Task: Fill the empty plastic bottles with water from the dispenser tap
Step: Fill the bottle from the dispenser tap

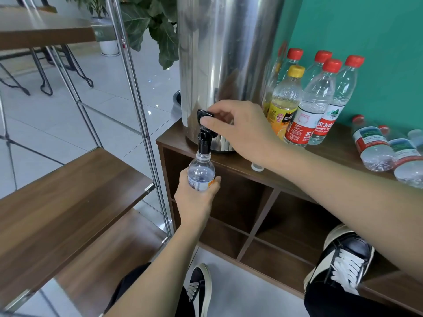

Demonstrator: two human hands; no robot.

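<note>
My left hand wraps the small bottle from below, mouth pressed up around the black tap spout so nothing spills. My right hand, directly above, pinches the tap lever to run water. Capped bottles stand right of that hand on the table, out of the way.

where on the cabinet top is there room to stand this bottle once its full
Bare wood on the cabinet top between the upright bottles and the lying bottles. Crowded beside the dispenser; a loose cap sits on the front edge under the right forearm.
</note>
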